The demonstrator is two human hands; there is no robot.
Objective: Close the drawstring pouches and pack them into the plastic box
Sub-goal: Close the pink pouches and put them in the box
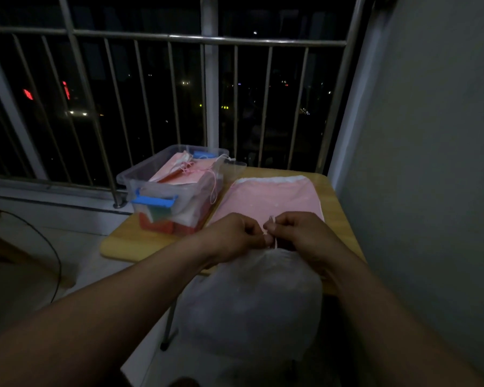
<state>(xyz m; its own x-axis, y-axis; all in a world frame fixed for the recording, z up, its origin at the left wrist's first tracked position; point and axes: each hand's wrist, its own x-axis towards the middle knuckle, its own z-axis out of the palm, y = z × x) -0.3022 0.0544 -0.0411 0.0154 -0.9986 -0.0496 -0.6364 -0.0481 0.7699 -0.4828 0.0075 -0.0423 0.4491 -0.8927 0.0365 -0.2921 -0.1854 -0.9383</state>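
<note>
The white pouch [252, 303] has its gathered mouth right between the hands. Its body runs back toward the person, spilling off the near edge of the tabletop [129, 244], so its long axis points straight away from the railing. Both hands are curled tight at that mouth: the left hand [235, 236] and the right hand [299, 233] each seem to pinch the drawstring [271, 222], almost knuckle to knuckle. A pink pouch [268, 199] lies flat just beyond them. The plastic box [123, 177], already holding pouches, stands ahead and to the left, nearer the left hand. By my reckoning, once cinched, the pouch has to travel forward and left.
</note>
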